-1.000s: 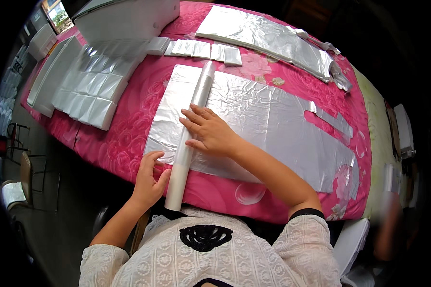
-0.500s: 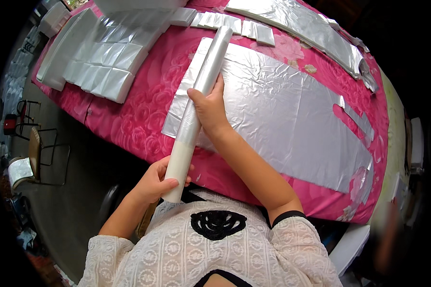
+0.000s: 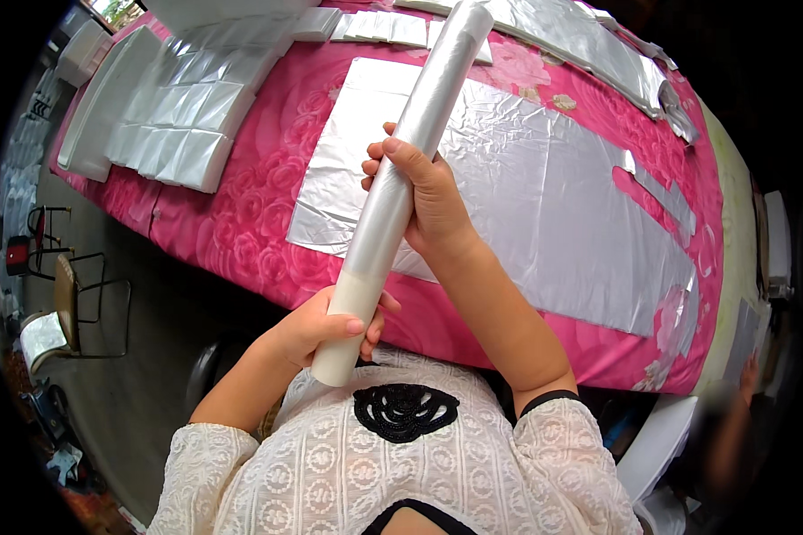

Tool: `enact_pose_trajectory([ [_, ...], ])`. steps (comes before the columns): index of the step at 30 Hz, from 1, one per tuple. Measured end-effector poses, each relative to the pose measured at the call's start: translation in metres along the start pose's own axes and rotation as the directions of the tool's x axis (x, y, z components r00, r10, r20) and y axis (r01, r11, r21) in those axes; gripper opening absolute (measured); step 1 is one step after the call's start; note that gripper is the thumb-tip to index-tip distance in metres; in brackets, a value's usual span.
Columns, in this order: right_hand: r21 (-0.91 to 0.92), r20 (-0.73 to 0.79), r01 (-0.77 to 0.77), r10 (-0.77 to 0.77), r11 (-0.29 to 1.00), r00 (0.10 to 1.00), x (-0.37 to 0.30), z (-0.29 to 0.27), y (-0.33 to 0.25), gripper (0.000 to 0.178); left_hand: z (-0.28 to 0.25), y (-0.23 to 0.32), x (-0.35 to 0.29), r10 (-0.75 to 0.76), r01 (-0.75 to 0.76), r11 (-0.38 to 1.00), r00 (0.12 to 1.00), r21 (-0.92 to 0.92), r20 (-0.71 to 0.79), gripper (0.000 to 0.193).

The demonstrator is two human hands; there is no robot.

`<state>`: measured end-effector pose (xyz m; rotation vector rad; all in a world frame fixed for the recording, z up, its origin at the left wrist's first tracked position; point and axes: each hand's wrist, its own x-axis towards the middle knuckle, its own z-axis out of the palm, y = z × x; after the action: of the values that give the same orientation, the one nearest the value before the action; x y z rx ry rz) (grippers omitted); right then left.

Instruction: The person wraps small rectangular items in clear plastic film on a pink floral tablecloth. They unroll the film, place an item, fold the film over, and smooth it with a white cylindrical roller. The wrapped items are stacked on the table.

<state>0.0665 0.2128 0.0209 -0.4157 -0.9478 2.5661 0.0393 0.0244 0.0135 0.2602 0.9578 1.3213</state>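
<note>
A long roll of clear plastic film [image 3: 376, 239] on a pale tube slants up and away to the right, held in front of my body. My left hand [image 3: 335, 328] is closed round its bare near end. Farther up, my right hand [image 3: 434, 198] wraps the film-covered middle, its fingertips showing on the roll's left side. Under the roll lies a flat stack of silvery plastic sheets [image 3: 544, 201] with a cut-out at its right end. The roll hides part of that stack.
A pink floral cloth [image 3: 241, 192] covers the table. Folded clear plastic packs [image 3: 183, 152] stand at the left, with smaller packs [image 3: 384, 28] at the back. Another long plastic stack [image 3: 589, 58] lies far right. Chairs [image 3: 67, 303] stand left; a blurred person's arm [image 3: 732, 428] shows at right.
The roll has come up closer to me, its far end shifting right and away. My right hand's fingers now curl round it, and my left hand has moved slightly right.
</note>
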Motion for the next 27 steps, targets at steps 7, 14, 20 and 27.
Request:
enact_pose_trajectory([
  [7,-0.184,-0.103,-0.048,0.029,0.982,0.994,-0.006,-0.011,0.011,0.058,0.013,-0.005,0.010,0.050,0.032,0.961,0.956,0.274,-0.288,0.044],
  [14,-0.055,-0.103,-0.067,0.061,0.996,0.993,-0.016,-0.014,0.017,0.056,0.012,-0.007,0.011,-0.028,0.052,0.990,0.983,0.129,-0.183,0.049],
  [20,-0.078,-0.163,-0.050,0.037,0.996,0.986,-0.022,-0.013,0.024,0.053,0.006,-0.009,0.013,0.060,-0.040,0.986,0.991,0.161,-0.121,0.060],
  [27,-0.133,-0.193,-0.070,0.044,0.989,0.980,-0.025,-0.015,0.041,0.052,-0.007,-0.006,0.020,0.120,-0.035,0.943,0.964,0.331,-0.239,0.058],
])
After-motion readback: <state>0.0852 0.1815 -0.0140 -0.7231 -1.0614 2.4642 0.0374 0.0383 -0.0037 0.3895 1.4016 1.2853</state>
